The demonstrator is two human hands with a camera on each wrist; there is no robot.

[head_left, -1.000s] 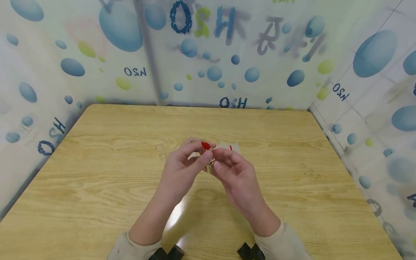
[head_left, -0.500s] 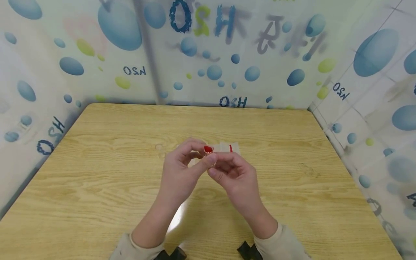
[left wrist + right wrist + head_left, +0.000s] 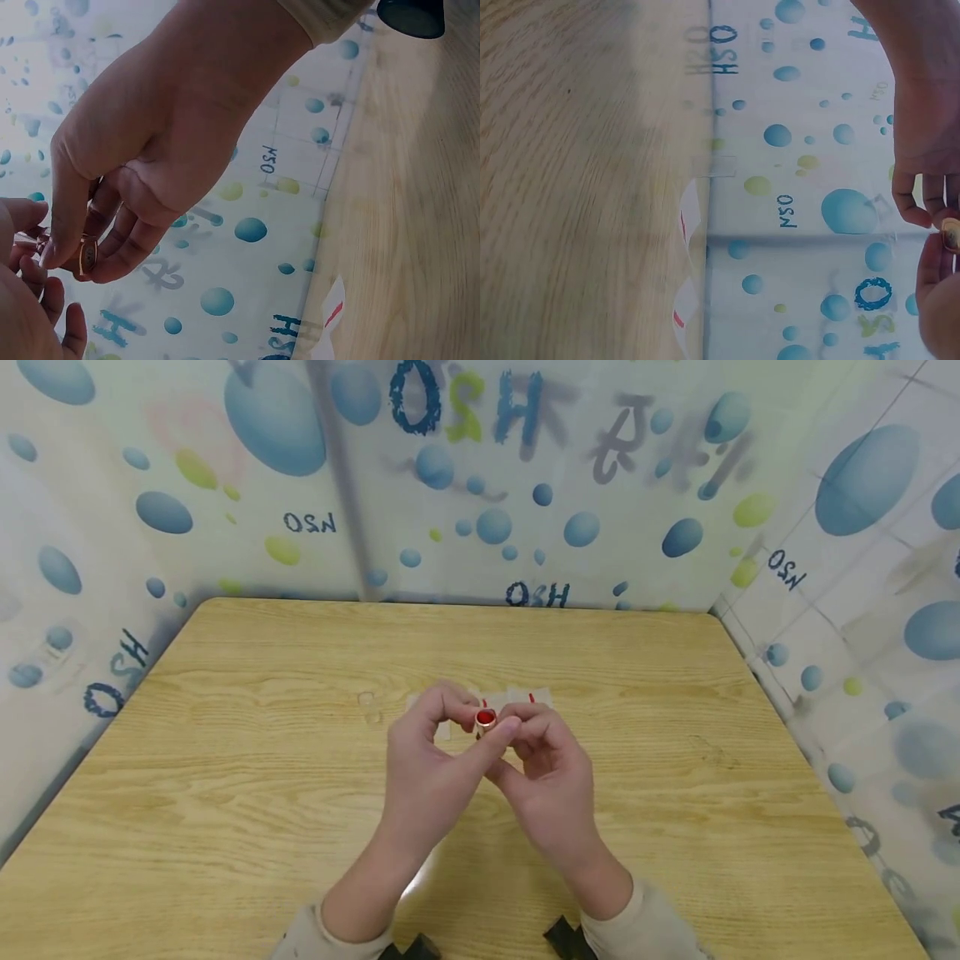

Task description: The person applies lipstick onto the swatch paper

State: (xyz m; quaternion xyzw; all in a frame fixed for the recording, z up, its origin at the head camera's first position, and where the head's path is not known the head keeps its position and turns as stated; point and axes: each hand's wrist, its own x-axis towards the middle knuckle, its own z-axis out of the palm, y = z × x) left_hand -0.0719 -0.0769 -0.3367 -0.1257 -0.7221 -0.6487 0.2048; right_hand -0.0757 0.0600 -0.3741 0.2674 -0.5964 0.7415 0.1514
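Note:
In the head view, a lipstick (image 3: 486, 718) in a gold-coloured tube points up, its red tip showing low inside the gold rim. My left hand (image 3: 435, 760) pinches the tube near the top between thumb and forefinger. The right hand (image 3: 551, 768) holds it lower down, its fingers close against the left thumb. From the left wrist, the gold end of the lipstick (image 3: 88, 256) shows under the fingers of the right hand (image 3: 150, 157), and the left hand (image 3: 22, 307) appears at the lower left edge. Most of the tube is hidden by fingers.
Behind the hands, white paper (image 3: 542, 695) with short red marks lies on the wooden table (image 3: 262, 710). Left of it is a small transparent piece (image 3: 367, 700). A curtain with blue bubbles (image 3: 495, 527) hangs behind the table. Black devices (image 3: 570, 938) sit by the cuffs.
The red lipstick tip stood out above the tube a second ago and now sits down inside the rim. Both hands have shifted slightly; the left thumb has moved right across the tube.

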